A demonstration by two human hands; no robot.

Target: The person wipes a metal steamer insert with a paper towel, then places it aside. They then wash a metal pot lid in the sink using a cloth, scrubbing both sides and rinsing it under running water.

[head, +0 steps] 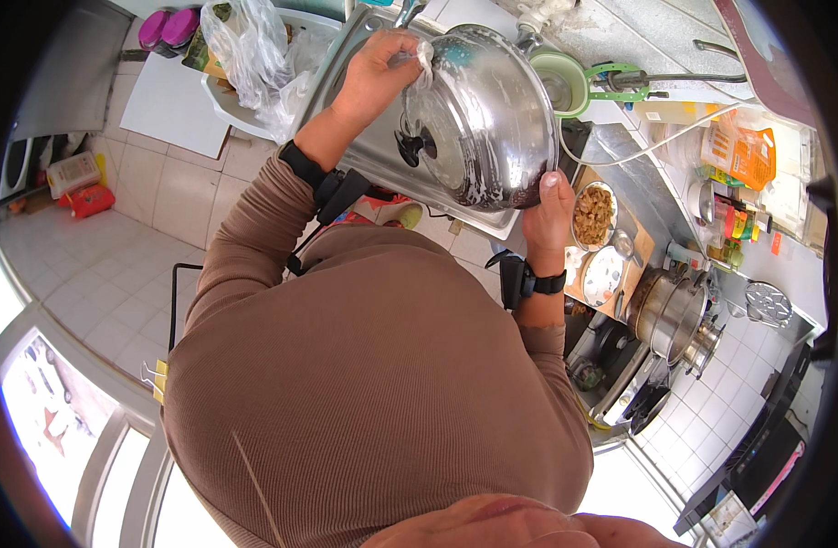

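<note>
A large domed stainless steel lid [499, 116] is tilted over the sink [371, 147], its outside streaked with suds. A black knob [410, 146] stands out from its middle. My left hand [380, 72] pinches a small white wiping cloth [425, 60] against the lid's upper left side; the exact material of the cloth cannot be told. At the lower right, my right hand [550, 212] grips the lid's rim, thumb on the near face. Most of the right fingers are hidden.
Right of the lid are a green plastic pot [561, 82], a bowl of brown food [593, 216] and a patterned plate [602, 275] on a wooden board. Steel pots [675, 315] stand farther right. Plastic bags [251, 58] fill a white basin at left. The faucet [410, 10] is behind.
</note>
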